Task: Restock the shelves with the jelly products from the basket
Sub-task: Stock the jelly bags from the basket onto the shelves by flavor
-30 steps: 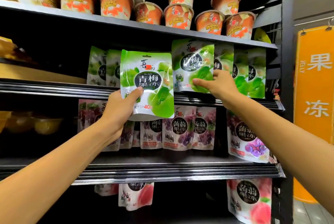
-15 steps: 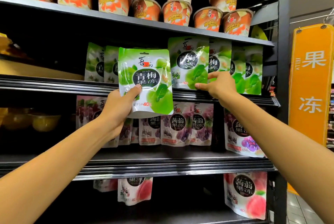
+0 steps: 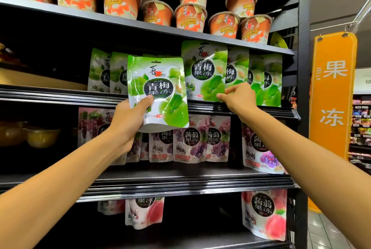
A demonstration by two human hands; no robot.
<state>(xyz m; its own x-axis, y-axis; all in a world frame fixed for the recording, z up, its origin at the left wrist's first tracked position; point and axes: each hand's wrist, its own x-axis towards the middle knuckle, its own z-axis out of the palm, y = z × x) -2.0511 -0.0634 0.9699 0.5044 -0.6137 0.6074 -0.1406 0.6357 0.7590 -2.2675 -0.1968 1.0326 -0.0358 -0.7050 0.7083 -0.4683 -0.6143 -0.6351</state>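
Note:
My left hand (image 3: 128, 120) grips the lower left corner of a green plum jelly pouch (image 3: 158, 90), held upright in front of the second shelf (image 3: 60, 96). To its right, my right hand (image 3: 239, 98) pinches the bottom right corner of another green jelly pouch (image 3: 203, 71) that stands on that shelf's front edge. More green pouches (image 3: 267, 82) stand in a row behind and to the right of it, and two stand further back at the left (image 3: 108, 71). The basket is out of view.
Orange jelly cups (image 3: 190, 15) fill the top shelf. Purple grape pouches (image 3: 190, 140) line the third shelf, peach pouches (image 3: 263, 214) the bottom one. A black upright post (image 3: 303, 88) ends the shelving at the right, with an orange hanging sign (image 3: 331, 96) beyond it.
My right hand slid from the middle of the shelved green pouch to its lower right corner. The left hand kept its pouch nearly still. The camera tilted a little upward.

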